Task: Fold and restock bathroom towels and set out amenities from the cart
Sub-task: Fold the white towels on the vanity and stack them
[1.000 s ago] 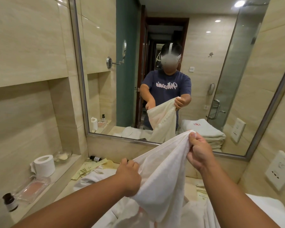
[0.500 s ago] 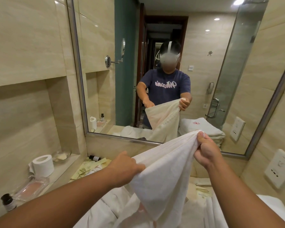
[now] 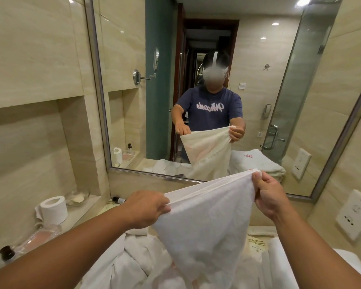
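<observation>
The towel [image 3: 204, 230] hangs in the lower centre of the frame above the counter [image 3: 113, 206]. Its top hem is stretched between both hands just below the lower edge of the mirror [image 3: 133, 122], with open air between hem and glass. The left hand [image 3: 148, 208] pinches the left corner in curled fingers [image 3: 165, 207]. The right hand [image 3: 268, 197], held higher, grips the right corner between thumb and curled fingers.

At left, a niche shelf [image 3: 86, 207] carries a toilet paper roll [image 3: 53, 209], a glass dish [image 3: 77, 198] holding something pale, a clear tray [image 3: 40, 236] tinted pink inside, and a small dark-capped bottle [image 3: 7, 254]. A wall socket [image 3: 355, 213] sits at right.

The towel is white terry. Its hem slants up to the right, and its body narrows toward the bottom edge, in front of crumpled white towels [image 3: 129, 259] on the counter.
</observation>
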